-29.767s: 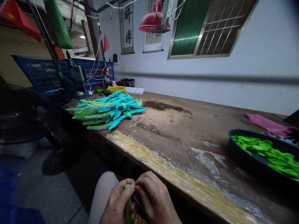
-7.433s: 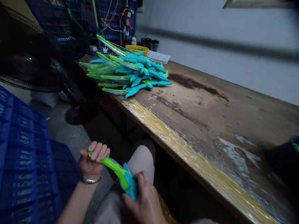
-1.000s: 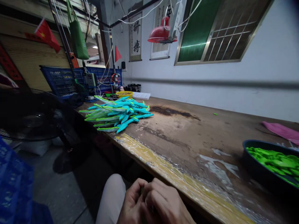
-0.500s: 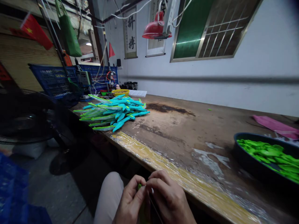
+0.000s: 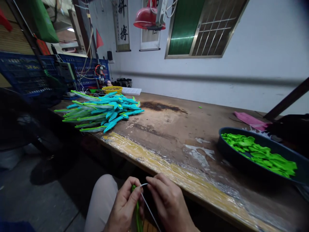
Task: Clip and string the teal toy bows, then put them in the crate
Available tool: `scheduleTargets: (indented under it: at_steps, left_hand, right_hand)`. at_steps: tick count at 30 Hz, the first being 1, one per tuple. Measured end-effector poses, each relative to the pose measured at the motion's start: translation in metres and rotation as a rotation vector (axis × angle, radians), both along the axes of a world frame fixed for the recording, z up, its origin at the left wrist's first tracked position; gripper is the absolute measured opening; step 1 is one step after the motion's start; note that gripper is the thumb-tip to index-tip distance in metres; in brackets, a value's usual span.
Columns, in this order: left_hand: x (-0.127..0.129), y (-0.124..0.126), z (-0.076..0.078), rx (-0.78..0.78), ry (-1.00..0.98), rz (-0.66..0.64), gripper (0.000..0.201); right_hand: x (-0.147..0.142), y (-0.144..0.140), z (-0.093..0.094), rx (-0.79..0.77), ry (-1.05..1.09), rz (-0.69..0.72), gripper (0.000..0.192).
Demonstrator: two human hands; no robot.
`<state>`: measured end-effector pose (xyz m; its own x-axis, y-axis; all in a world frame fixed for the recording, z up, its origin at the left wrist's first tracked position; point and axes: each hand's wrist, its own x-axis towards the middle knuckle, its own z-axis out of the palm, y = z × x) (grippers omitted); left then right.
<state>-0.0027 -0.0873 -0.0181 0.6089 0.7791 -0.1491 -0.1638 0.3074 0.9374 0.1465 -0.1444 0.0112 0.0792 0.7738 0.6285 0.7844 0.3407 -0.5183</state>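
Note:
My left hand (image 5: 125,206) is closed on a bright green plastic piece (image 5: 138,216), which hangs down between the hands over my lap. Out of the top of that grip comes a thin white cord (image 5: 150,210); a short loop of it runs across to my right hand (image 5: 166,203), whose thumb and fingertips pinch it. The rest of the cord slants down between the hands, out of the picture. Both hands are just below the table's front edge. My fingers cover the spot where cord and green piece meet.
A pile of turquoise and green pieces (image 5: 108,111) lies on the table's left part. To the right stands a dark round tray (image 5: 225,129) of green parts. Yellow tape (image 5: 145,159) covers the front edge. A red lamp (image 5: 147,19) hangs above.
My right hand has drawn slightly away from the left, and the white cord now shows between them. More of the green piece is visible. The view has turned to the right.

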Motion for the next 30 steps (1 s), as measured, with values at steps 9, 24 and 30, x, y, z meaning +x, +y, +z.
scheduleTargets:
  at_steps: [9,24,30]
  left_hand:
    - [0.000,-0.001,0.001,0.021,0.007,0.004,0.031]
    - [-0.003,-0.002,0.001,0.030,0.014,-0.066,0.029]
    - [-0.006,0.001,0.005,0.079,0.040,-0.095,0.028]
  right_hand:
    - [-0.005,-0.008,-0.010,0.181,-0.320,-0.022,0.027]
    - [-0.001,0.002,0.007,-0.221,0.301,0.148,0.013]
    - [-0.007,0.007,0.004,-0.438,0.847,0.112,0.027]
